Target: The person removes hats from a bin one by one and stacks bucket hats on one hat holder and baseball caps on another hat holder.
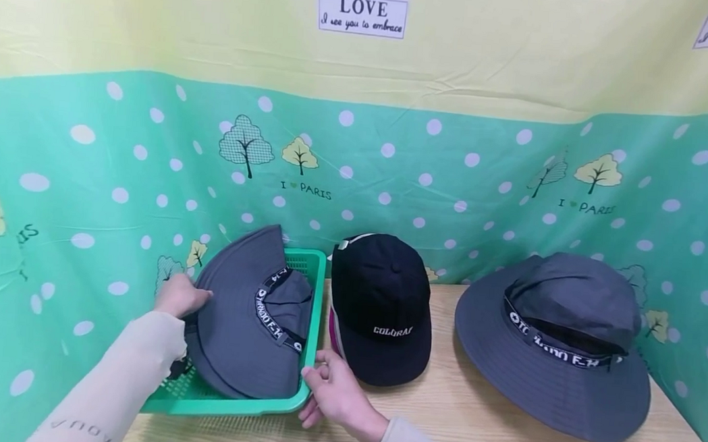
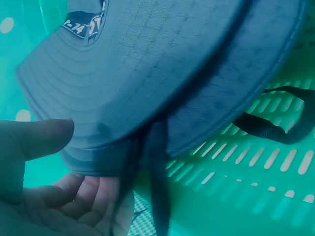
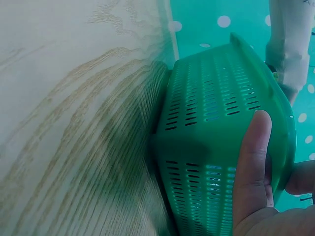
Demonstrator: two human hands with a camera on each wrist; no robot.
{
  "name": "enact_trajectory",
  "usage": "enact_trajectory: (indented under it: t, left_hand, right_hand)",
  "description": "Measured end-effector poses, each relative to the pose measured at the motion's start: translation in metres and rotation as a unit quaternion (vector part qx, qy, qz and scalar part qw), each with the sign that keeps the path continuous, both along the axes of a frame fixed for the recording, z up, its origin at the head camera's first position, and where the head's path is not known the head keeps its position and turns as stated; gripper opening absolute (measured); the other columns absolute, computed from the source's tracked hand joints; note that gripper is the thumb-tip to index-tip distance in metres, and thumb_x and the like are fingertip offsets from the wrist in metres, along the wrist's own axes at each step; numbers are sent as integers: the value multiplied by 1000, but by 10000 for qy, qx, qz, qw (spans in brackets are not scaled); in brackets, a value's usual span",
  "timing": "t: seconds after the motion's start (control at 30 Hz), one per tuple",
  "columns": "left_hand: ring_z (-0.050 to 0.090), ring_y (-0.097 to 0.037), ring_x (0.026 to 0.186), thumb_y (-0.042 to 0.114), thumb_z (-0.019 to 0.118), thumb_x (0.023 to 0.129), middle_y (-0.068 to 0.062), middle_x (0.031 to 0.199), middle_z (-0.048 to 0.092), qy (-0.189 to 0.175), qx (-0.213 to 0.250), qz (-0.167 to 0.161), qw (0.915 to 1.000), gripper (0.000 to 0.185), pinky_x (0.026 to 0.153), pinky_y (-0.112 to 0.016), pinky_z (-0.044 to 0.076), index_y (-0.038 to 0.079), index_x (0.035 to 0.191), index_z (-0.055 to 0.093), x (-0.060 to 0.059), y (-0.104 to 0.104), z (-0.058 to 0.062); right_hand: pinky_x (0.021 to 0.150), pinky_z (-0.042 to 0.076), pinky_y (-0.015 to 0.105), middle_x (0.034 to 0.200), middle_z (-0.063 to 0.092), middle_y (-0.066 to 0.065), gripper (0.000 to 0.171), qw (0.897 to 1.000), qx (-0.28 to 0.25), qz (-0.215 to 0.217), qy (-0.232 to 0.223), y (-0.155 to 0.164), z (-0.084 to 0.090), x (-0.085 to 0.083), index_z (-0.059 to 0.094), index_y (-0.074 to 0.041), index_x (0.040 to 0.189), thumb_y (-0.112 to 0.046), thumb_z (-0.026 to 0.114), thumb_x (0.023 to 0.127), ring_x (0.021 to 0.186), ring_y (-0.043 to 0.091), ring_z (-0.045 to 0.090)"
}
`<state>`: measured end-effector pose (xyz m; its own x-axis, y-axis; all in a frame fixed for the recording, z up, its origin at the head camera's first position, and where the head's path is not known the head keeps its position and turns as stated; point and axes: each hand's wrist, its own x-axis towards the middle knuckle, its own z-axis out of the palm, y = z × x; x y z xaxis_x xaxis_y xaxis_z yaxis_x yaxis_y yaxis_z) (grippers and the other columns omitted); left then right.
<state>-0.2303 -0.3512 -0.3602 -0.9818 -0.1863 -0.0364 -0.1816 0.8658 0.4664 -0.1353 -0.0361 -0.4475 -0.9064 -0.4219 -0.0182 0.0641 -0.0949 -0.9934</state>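
Note:
A folded dark grey sun hat (image 1: 231, 342) with a lettered black band lies in a green plastic basket (image 1: 239, 407) on the left. At the hat's left edge, my left hand (image 1: 182, 296) holds the brim; in the left wrist view the thumb is above it and the fingers below. Black straps (image 2: 158, 182) hang from the hat beside those fingers. My right hand (image 1: 340, 390) grips the basket's near right corner. The right wrist view shows its thumb (image 3: 253, 162) along the outer wall and a finger over the rim.
A black cap (image 1: 379, 310) with white lettering stands just right of the basket, with pink and white edges showing behind it. Farther right, another grey sun hat (image 1: 563, 389) sits on the wooden table (image 1: 451, 416). A patterned green and yellow cloth (image 1: 389, 149) hangs behind.

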Motion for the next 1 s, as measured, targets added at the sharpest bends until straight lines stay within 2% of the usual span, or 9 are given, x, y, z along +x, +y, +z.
enact_trajectory:
  t: [0.07,0.13,0.23,0.37,0.47,0.53,0.73,1.0]
  left_hand:
    - [48,-25,55,23,60,87,-8,58,44,-32,26,-97,9999,34,53,-36,42,5,63,45,4,-1,0]
    - [39,-18,49,22,59,88,0,54,33,-51,97,-183,9998,39,49,-32,37,12,59,35,8,-1,1]
    - [32,-16,48,20,58,90,2,54,26,-90,194,-303,9993,41,49,-30,33,14,60,30,16,0,2]
    - [45,-21,56,19,56,92,-6,61,40,-238,287,-381,9986,32,54,-34,39,7,68,40,26,3,6]
    - [53,-24,64,19,53,95,-13,72,52,-418,530,-346,9971,26,58,-36,44,-3,82,50,32,6,8]
    - [57,-24,67,18,51,97,-17,78,57,-476,769,-313,9954,28,60,-38,48,-10,93,54,36,8,9]
    - [63,-20,69,14,49,98,-23,94,60,-552,1696,-232,9837,40,66,-40,55,-18,122,44,46,12,5]
    - [67,-21,77,14,48,100,-19,97,63,-504,2615,-251,9636,45,71,-38,56,-17,131,38,57,16,6]
  right_hand:
    - [43,52,45,86,61,17,39,10000,12,0,8,0,0,1,37,8,129,-13,51,99,47,30,62]
    - [43,52,45,85,61,16,39,10000,20,-5,16,0,1,1,37,8,128,-13,51,99,47,30,62]
    - [43,52,45,84,61,15,38,10000,28,-2,20,0,1,2,38,8,127,-14,51,99,48,30,61]
    - [43,53,44,83,61,14,36,10000,2,22,0,0,2,2,39,8,126,-13,51,99,48,29,61]
    - [43,53,44,84,61,15,36,10000,-21,26,-5,0,2,2,39,8,125,-13,51,99,48,28,61]
    - [43,53,43,85,61,16,36,10000,-23,22,-8,0,1,2,39,8,125,-13,51,99,48,27,61]
    - [43,53,42,84,61,19,31,10000,-21,37,29,-1,0,1,41,9,121,-11,50,99,47,27,61]
    - [43,53,41,87,63,19,35,9999,95,-1,86,0,1,0,40,9,124,-12,52,98,48,27,62]
